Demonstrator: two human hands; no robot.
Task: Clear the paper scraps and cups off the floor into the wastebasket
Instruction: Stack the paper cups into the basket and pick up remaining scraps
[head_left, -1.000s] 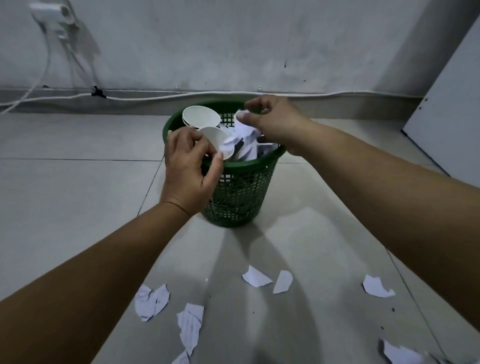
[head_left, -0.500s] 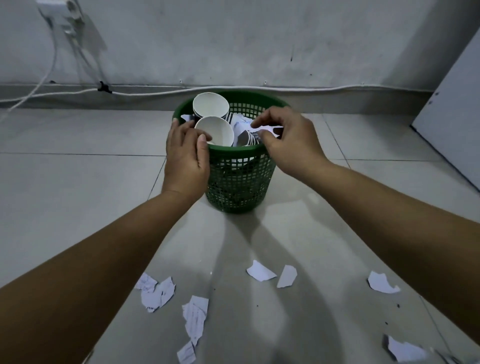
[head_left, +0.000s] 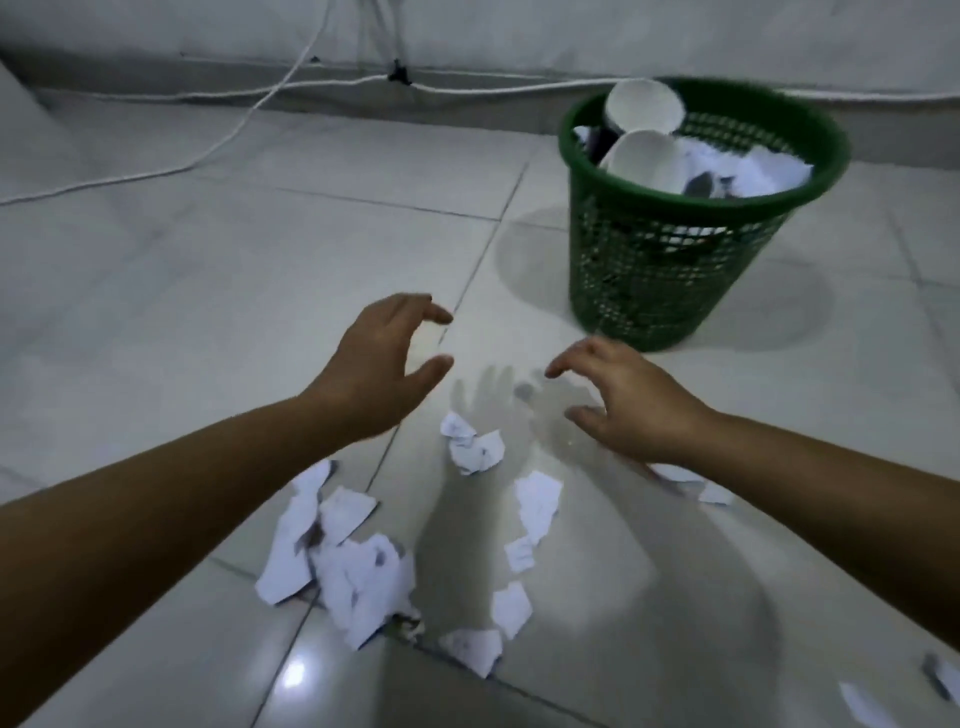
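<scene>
Hands off wastebasket — now empty, above scraps

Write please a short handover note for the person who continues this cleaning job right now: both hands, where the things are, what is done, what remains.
Left hand: open, empty, above the floor.
Right hand: open, empty, fingers spread, low over the tiles.
Wastebasket: green, upright, at the far right near the wall.
Done: two white cups and some crumpled paper are in the basket. No cups show on the floor.
Left: paper scraps on the floor, namely a crumpled piece between the hands, a larger pile under the left forearm, several small pieces beside it, and a few at the right edge.
</scene>
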